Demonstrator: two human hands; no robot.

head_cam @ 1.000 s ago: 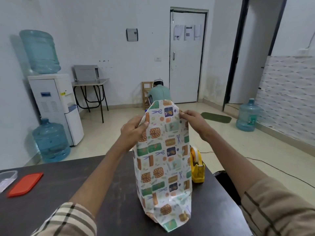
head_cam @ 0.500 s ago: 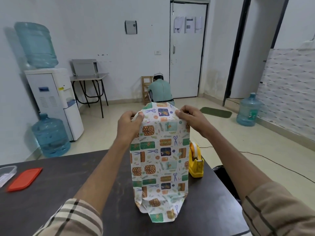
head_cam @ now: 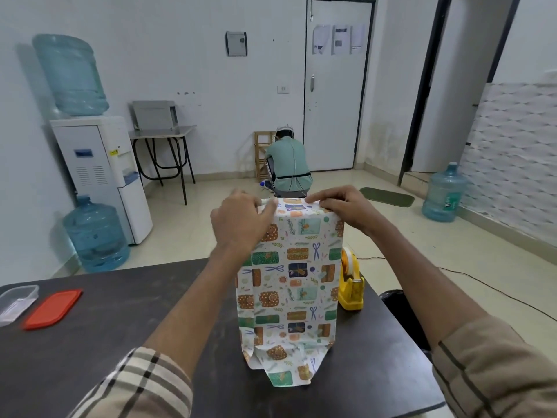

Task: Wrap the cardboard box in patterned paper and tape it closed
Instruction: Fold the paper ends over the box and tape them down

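A tall box covered in patterned paper (head_cam: 289,285) stands upright on the dark table (head_cam: 120,327); no cardboard shows. The paper's lower end flares out loose on the tabletop toward me. My left hand (head_cam: 238,224) lies over the top left corner, fingers pressing the paper's top fold down. My right hand (head_cam: 343,206) pinches the paper's folded top edge at the right corner. A yellow tape dispenser (head_cam: 351,285) sits just right of the box, touching or nearly touching it.
A clear container (head_cam: 16,300) and a red lid (head_cam: 52,309) lie at the table's left edge. Beyond the table are a water dispenser (head_cam: 99,173), water jugs, a small side table and a person (head_cam: 289,167) crouching by the door.
The wrapped box has come down and stands more upright on the table. Both hands moved with it and now hold the paper folded flat over the top end.
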